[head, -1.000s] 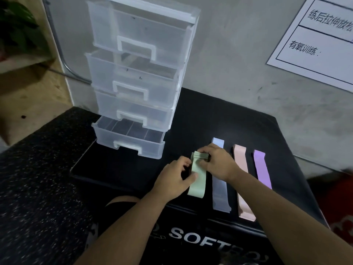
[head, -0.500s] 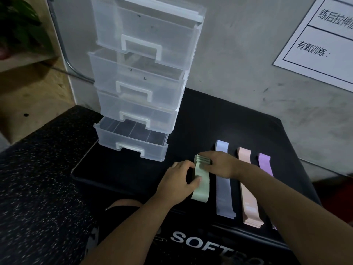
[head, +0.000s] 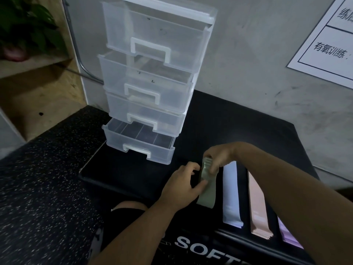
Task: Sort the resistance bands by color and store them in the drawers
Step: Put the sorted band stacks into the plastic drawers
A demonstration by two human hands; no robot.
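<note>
A stack of green resistance bands [head: 207, 194] lies on the black box top [head: 238, 131]. My right hand [head: 217, 157] pinches its folded far end, lifted off the surface. My left hand [head: 183, 186] grips the stack's left edge near its middle. To the right lie a blue stack [head: 231, 196], a pink stack [head: 257, 207] and a purple stack [head: 288, 234], the purple partly hidden by my right forearm. The clear drawer unit [head: 152, 79] stands at the back left; its bottom drawer [head: 139, 146] is pulled out and holds nothing.
The black box carries white lettering on its front face. A speckled dark mat [head: 38, 188] spreads to the left. A grey wall with a white printed sheet [head: 328, 41] stands behind. A wooden shelf with a plant [head: 24, 27] is at upper left.
My right hand has lifted the folded far end of the green stack and curled more around it. My left hand has slid along the stack's left edge. The camera has shifted slightly.
</note>
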